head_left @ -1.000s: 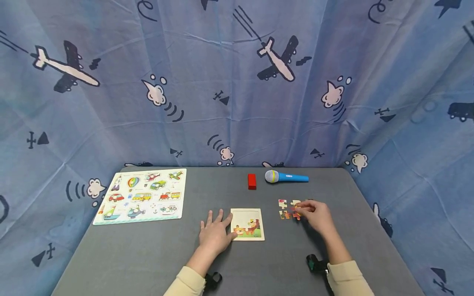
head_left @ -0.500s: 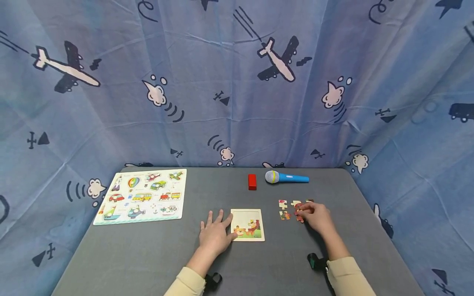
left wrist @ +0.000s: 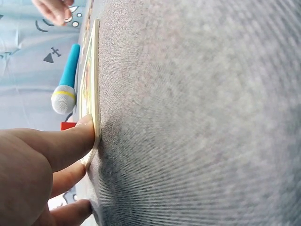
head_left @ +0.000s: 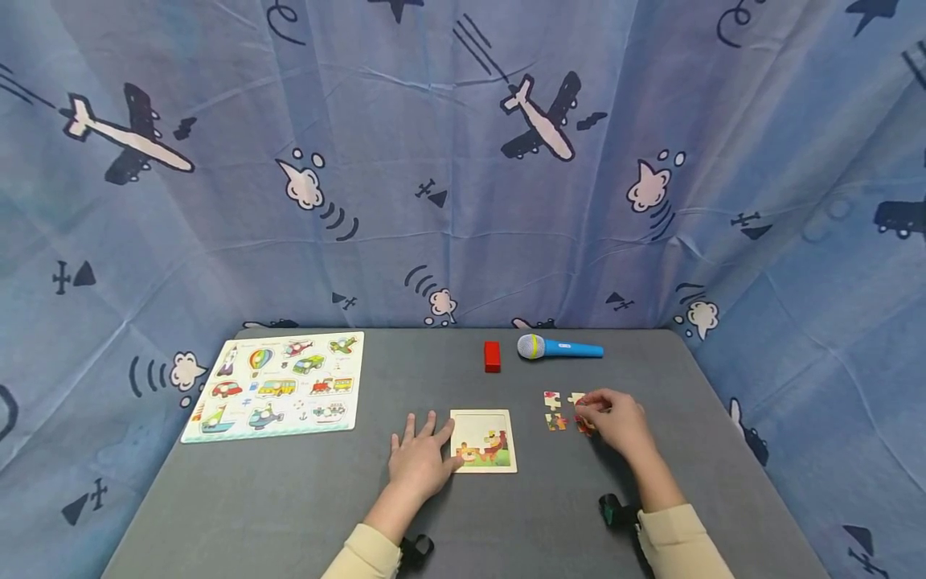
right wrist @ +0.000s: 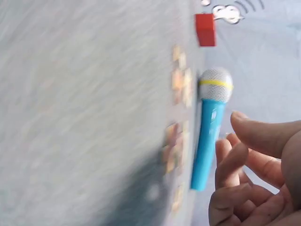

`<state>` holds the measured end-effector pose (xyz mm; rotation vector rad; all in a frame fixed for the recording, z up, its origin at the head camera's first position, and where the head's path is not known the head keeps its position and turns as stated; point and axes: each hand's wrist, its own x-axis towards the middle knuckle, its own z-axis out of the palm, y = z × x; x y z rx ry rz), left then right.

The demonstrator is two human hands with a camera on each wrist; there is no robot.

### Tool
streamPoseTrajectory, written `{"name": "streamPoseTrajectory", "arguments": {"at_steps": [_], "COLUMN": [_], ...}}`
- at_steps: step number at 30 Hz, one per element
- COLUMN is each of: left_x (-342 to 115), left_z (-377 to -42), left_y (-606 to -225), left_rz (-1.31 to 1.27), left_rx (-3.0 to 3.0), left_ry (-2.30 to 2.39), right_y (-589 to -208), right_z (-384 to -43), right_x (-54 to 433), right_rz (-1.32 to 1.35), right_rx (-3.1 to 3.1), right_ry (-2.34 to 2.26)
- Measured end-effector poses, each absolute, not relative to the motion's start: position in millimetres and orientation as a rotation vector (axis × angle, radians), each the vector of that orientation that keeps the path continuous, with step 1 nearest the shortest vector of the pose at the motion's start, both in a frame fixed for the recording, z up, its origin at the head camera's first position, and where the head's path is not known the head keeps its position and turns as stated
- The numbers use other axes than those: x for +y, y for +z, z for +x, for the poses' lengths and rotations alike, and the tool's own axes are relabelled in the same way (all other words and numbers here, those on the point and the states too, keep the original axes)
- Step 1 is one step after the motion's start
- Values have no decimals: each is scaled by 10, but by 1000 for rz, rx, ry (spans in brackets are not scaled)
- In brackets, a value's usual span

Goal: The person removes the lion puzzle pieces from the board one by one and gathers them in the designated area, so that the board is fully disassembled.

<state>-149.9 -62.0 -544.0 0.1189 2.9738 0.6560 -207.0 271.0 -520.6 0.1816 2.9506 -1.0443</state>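
Note:
A small square puzzle board (head_left: pixel 481 424) lies in front of me, with animal-picture pieces along its lower part. My left hand (head_left: pixel 419 462) rests beside it, fingers spread and straight, thumb on the board's left edge; the left wrist view shows the thumb (left wrist: pixel 70 143) against the rim. My right hand (head_left: pixel 615 420) hovers over loose jigsaw pieces (head_left: pixel 555 421) to the right of the board. In the right wrist view its fingers are loosely bent, the thumb (right wrist: pixel 263 134) stands apart from them, and no piece shows between them. The hand partly covers a reddish piece (head_left: pixel 583 426) in the head view.
A blue toy microphone (head_left: pixel 571 348) and a red block (head_left: pixel 492 357) lie at the back of the grey table (head_left: pixel 289 498). At the far left is a large vehicle picture board (head_left: pixel 278 386). A patterned curtain (head_left: pixel 405 161) hangs behind.
My right hand shifted slightly toward me, then back up and left over the pieces. It now hides a piece that showed behind it half a second ago. My left hand and the board stay put.

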Motion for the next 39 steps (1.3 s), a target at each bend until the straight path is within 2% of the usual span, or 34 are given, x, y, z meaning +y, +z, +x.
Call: {"name": "streamPoseTrajectory", "arguments": {"at_steps": [9,16,30,39], "left_x": [-618,-618,-611,-604], "left_z": [-1502,-1503,-1499,-1504], "left_y": [-5447,-5443,-5444,-5434], "left_rz": [117,108,107,99], "left_rx": [2981,2989,2981,2969], "left_ry": [658,650,649,628], "right_y": [-4908,-4873,-4987,-5314], "right_z": [-1981,-1911,-1799,-1849], "right_x": [2406,2132,1646,1473], "right_rz": [79,-101,-153,-209], "right_rx": [2958,2936,2831,2802], "right_ry": [-1190,-1260,-1291,-1202]}}
